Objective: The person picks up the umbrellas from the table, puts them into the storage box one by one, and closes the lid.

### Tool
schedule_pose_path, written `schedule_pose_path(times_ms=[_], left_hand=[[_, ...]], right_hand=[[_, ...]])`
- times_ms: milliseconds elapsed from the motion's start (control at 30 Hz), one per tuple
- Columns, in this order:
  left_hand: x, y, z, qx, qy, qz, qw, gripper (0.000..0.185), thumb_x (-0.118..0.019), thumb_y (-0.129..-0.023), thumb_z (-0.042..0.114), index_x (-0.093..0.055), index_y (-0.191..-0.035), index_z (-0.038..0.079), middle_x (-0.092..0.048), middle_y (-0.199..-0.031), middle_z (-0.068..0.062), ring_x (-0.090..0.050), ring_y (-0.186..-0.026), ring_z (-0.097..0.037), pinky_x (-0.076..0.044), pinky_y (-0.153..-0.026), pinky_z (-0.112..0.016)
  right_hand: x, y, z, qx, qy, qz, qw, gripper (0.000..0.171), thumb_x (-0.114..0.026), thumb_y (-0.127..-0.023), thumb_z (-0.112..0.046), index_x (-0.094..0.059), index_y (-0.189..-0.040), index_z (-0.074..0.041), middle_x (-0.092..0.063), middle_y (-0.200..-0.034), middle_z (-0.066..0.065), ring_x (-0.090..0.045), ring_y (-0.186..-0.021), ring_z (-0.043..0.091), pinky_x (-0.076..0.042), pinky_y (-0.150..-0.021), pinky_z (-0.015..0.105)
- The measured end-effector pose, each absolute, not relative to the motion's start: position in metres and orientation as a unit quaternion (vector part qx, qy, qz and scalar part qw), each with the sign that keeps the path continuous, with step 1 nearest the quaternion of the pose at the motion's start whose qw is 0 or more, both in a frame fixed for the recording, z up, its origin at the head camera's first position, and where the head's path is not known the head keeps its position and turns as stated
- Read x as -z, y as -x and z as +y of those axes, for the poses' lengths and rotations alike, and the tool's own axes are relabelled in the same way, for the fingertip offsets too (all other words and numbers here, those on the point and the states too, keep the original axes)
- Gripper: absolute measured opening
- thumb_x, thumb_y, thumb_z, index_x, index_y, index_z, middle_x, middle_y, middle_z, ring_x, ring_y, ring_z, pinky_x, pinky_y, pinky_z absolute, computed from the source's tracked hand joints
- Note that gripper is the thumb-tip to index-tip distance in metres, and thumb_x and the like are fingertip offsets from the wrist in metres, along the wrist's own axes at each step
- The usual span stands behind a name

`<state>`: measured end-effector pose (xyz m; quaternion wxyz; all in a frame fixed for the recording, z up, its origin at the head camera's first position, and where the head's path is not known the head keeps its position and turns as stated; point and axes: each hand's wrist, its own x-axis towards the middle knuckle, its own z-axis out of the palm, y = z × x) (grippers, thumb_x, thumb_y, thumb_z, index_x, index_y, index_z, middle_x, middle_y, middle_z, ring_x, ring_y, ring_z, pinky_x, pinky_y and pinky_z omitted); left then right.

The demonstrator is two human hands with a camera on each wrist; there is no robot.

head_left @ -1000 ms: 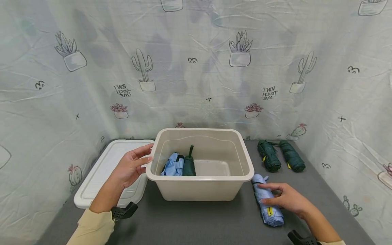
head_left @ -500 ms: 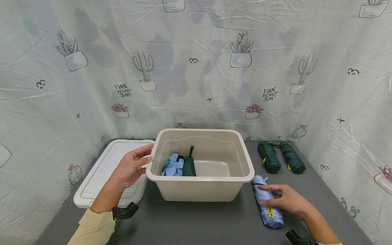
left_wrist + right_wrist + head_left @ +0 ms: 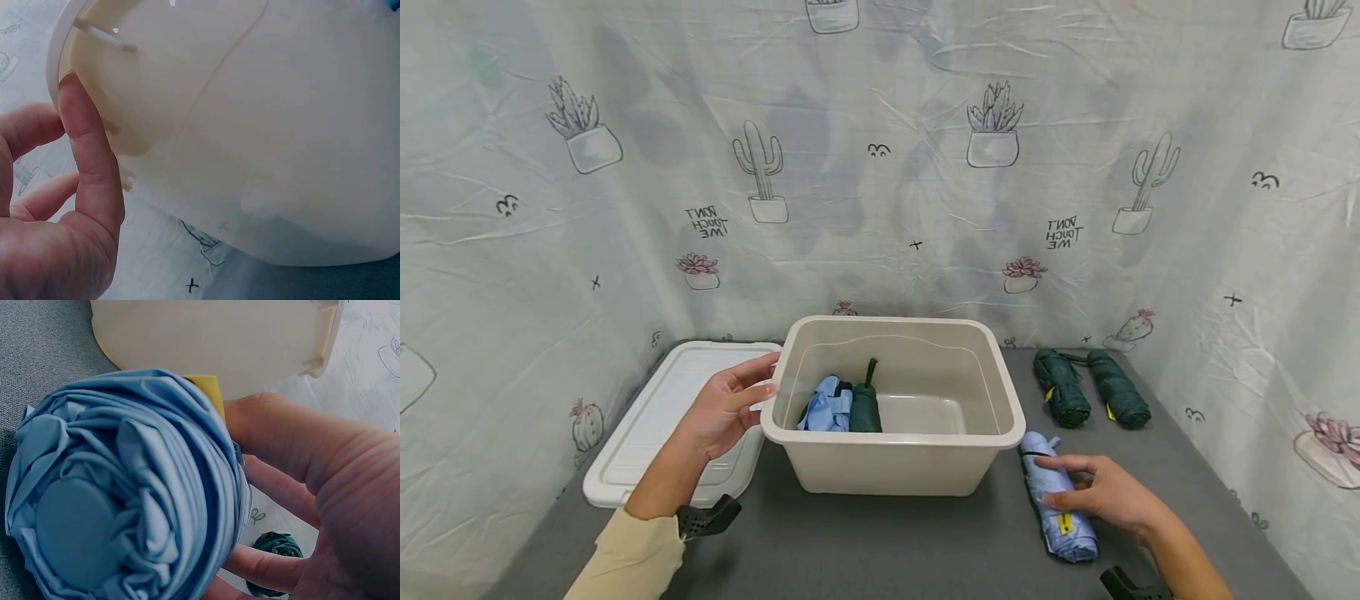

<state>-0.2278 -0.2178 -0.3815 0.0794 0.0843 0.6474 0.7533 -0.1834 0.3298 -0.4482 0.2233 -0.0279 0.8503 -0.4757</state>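
The left forearm slanted in from the near left, the left hand turned rightward, thumb straight and fingers lightly bent. The right forearm angled in from the near right, the right hand gripping, index finger stretched leftward.

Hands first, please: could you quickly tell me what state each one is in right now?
Left hand: closed, holding the bin at its rim.
Right hand: closed, holding the blue umbrella beside the bin.

Curtained nook, rm type unclear: cactus-print sheet, grey tbl.
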Motion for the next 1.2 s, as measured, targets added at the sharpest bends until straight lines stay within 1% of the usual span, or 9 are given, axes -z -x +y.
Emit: schedule_pose_path(times_ms=[167,367,600,800,900,1000,1100,1200], left_hand=[[0.3813,0.2270,-0.2178,-0.755,-0.085,0.645,0.077,0.063,-0.065,-0.100,0.007,-0.037,-0.156,-0.003,-0.062,-0.120,-0.004,-0.073,-0.104,-0.016,-0.064,-0.083,-0.034],[0.3807,0.2267,-0.2173,-0.750,-0.080,0.652,0.075,0.063,-0.065,-0.100,0.008,-0.037,-0.156,-0.002,-0.061,-0.121,-0.003,-0.073,-0.103,-0.015,-0.063,-0.083,-0.034],[0.3828,0.2278,-0.2189,-0.756,-0.086,0.644,0.074,0.063,-0.065,-0.100,0.007,-0.038,-0.155,-0.002,-0.062,-0.121,-0.004,-0.073,-0.103,-0.015,-0.064,-0.082,-0.034],[0.3851,0.2281,-0.2191,-0.757,-0.086,0.643,0.075,0.062,-0.065,-0.100,0.007,-0.039,-0.156,-0.001,-0.062,-0.121,-0.003,-0.073,-0.103,-0.015,-0.063,-0.082,-0.034],[0.3847,0.2283,-0.2183,-0.758,-0.081,0.643,0.075,0.062,-0.064,-0.100,0.007,-0.039,-0.156,0.000,-0.062,-0.122,-0.003,-0.074,-0.103,-0.015,-0.063,-0.082,-0.034],[0.3836,0.2283,-0.2178,-0.759,-0.081,0.642,0.076,0.061,-0.064,-0.101,0.007,-0.039,-0.156,0.000,-0.063,-0.121,-0.003,-0.074,-0.104,-0.016,-0.063,-0.082,-0.034],[0.3834,0.2281,-0.2179,-0.761,-0.085,0.639,0.076,0.060,-0.064,-0.101,0.007,-0.040,-0.155,0.000,-0.063,-0.120,-0.002,-0.074,-0.104,-0.016,-0.064,-0.082,-0.033],[0.3839,0.2271,-0.2179,-0.763,-0.087,0.636,0.074,0.059,-0.064,-0.101,0.007,-0.041,-0.155,0.000,-0.064,-0.119,-0.002,-0.074,-0.104,-0.016,-0.064,-0.081,-0.033]], right_hand=[[0.4476,0.1831,0.3291,0.483,0.034,0.845,0.226,0.064,-0.081,-0.089,-0.024,-0.057,-0.146,-0.007,-0.025,-0.158,0.040,-0.062,-0.096,0.023,-0.057,-0.078,0.036],[0.4463,0.1817,0.3281,0.484,0.035,0.846,0.223,0.064,-0.081,-0.088,-0.024,-0.058,-0.145,-0.006,-0.027,-0.158,0.039,-0.061,-0.095,0.023,-0.056,-0.077,0.034],[0.4464,0.1820,0.3278,0.473,0.031,0.853,0.219,0.065,-0.082,-0.088,-0.026,-0.058,-0.146,-0.008,-0.029,-0.158,0.039,-0.059,-0.094,0.022,-0.054,-0.077,0.034],[0.4481,0.1812,0.3280,0.477,0.031,0.851,0.219,0.065,-0.081,-0.089,-0.026,-0.057,-0.146,-0.008,-0.039,-0.151,0.033,-0.057,-0.086,0.021,-0.052,-0.072,0.031],[0.4488,0.1810,0.3281,0.473,0.023,0.853,0.218,0.065,-0.081,-0.089,-0.027,-0.057,-0.147,-0.009,-0.042,-0.148,0.030,-0.057,-0.084,0.021,-0.052,-0.071,0.031],[0.4488,0.1807,0.3279,0.470,0.015,0.855,0.219,0.066,-0.081,-0.089,-0.029,-0.056,-0.147,-0.010,-0.040,-0.151,0.032,-0.059,-0.087,0.021,-0.053,-0.073,0.033],[0.4487,0.1802,0.3275,0.472,0.012,0.853,0.223,0.067,-0.081,-0.089,-0.030,-0.056,-0.148,-0.011,-0.032,-0.157,0.036,-0.062,-0.093,0.022,-0.055,-0.075,0.035],[0.4495,0.1795,0.3279,0.480,0.021,0.848,0.225,0.067,-0.080,-0.089,-0.030,-0.055,-0.148,-0.010,-0.028,-0.158,0.038,-0.065,-0.095,0.023,-0.057,-0.077,0.035]])
